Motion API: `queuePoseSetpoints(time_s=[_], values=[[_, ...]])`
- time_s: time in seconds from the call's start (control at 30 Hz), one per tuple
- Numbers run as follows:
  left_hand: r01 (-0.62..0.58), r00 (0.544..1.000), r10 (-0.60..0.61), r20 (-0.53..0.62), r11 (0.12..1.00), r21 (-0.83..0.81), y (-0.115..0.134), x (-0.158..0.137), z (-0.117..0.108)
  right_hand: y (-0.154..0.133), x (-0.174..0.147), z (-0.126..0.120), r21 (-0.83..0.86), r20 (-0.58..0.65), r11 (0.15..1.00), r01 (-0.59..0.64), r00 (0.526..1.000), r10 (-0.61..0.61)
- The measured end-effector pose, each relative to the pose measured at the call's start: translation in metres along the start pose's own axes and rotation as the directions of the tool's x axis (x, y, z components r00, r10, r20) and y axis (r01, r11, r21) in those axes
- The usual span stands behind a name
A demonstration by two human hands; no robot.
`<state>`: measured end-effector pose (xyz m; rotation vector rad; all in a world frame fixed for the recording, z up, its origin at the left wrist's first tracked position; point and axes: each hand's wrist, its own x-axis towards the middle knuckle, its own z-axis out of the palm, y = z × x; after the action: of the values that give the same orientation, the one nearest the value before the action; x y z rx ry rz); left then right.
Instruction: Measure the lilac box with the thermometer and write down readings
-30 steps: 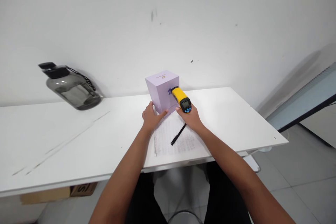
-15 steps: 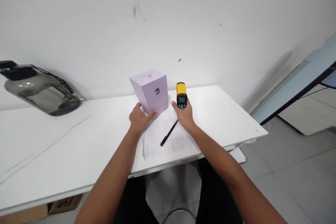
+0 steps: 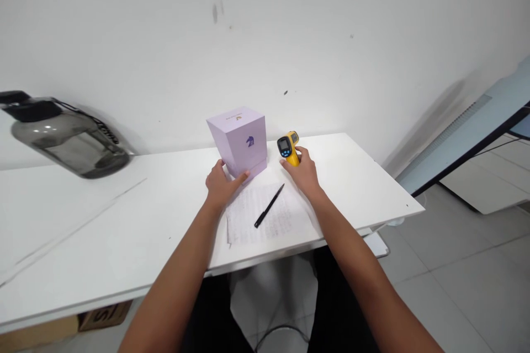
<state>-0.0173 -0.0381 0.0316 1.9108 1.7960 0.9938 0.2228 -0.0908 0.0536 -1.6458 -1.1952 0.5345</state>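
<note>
My left hand (image 3: 223, 182) grips the lower part of a lilac box (image 3: 249, 143), thumb on its front and fingers round its left side. The box stands on the white table, with a dark purple emblem on its front face. To its right, my right hand (image 3: 304, 172) is closed round the handle of a yellow and black infrared thermometer (image 3: 289, 144), its small screen and blue buttons tilted towards me. Between my forearms a black pen (image 3: 269, 206) lies slantwise on printed paper sheets (image 3: 248, 220).
A grey transparent water bottle (image 3: 70, 138) with a black lid stands at the back left. The white wall (image 3: 174, 55) rises behind the table (image 3: 103, 242). Beyond the table's right end is a light blue panel (image 3: 464, 132). A cardboard box (image 3: 103, 317) lies below at left.
My right hand has turned the infrared thermometer, so its body now points to the right and its yellow handle shows. My left hand stays on the lilac box.
</note>
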Motion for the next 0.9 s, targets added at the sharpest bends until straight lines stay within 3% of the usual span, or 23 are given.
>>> queuePoseSetpoints(time_s=[0.13, 0.33, 0.67, 0.9], values=[[0.008, 1.000, -0.008, 0.001, 1.000, 0.008, 0.000, 0.000, 0.000, 0.000, 0.003, -0.005, -0.338, 0.008, 0.941, 0.014, 1.000, -0.012], [0.024, 1.000, -0.025, 0.011, 0.999, 0.038, -0.002, 0.001, 0.001, 0.003, 0.004, -0.003, -0.561, 0.127, 0.825, 0.068, 0.992, 0.005], [0.019, 0.999, -0.022, 0.027, 0.991, 0.136, -0.003, 0.002, 0.006, 0.007, 0.005, 0.002, -0.683, 0.187, 0.716, 0.146, 0.982, -0.022], [0.007, 0.999, -0.013, 0.034, 0.986, 0.167, -0.002, 0.001, 0.006, 0.012, 0.004, 0.006, -0.693, 0.124, 0.699, 0.174, 0.985, -0.123]])
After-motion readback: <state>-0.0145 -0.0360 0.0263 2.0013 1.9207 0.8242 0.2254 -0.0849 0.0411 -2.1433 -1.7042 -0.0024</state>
